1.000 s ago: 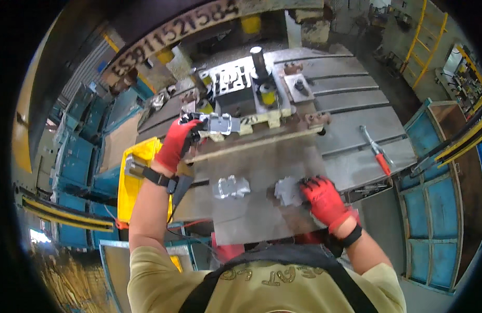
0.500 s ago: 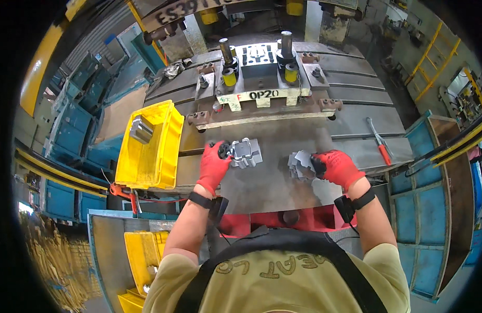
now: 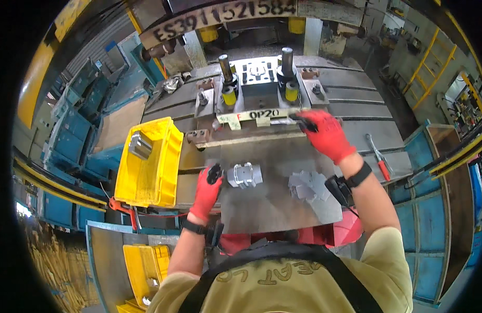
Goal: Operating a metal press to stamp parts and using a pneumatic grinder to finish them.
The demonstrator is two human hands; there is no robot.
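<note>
My right hand [image 3: 328, 136], in a red glove with black fingertips, reaches forward to the front of the die. Its fingers pinch a thin, pale metal sheet [image 3: 282, 122], seen nearly edge-on. My left hand [image 3: 207, 192], gloved alike, rests on the left with its fingers loosely bent and nothing visible in them. Just right of it stands a small stack of formed metal parts [image 3: 244, 175], apart from the fingers. A loose pile of flat metal sheets [image 3: 308, 188] lies right of that stack on the metal plate [image 3: 272, 206].
The die [image 3: 260, 93] has two upright posts and yellow cylinders. A yellow crate [image 3: 165, 172] at left holds a few formed parts [image 3: 141, 145]. Red-handled pliers [image 3: 379, 159] lie at right. A lettered press beam [image 3: 225, 20] crosses above.
My right hand has moved from the sheet pile forward to the die, carrying a thin sheet. My left hand has drawn back slightly from the formed parts. The view has tilted up.
</note>
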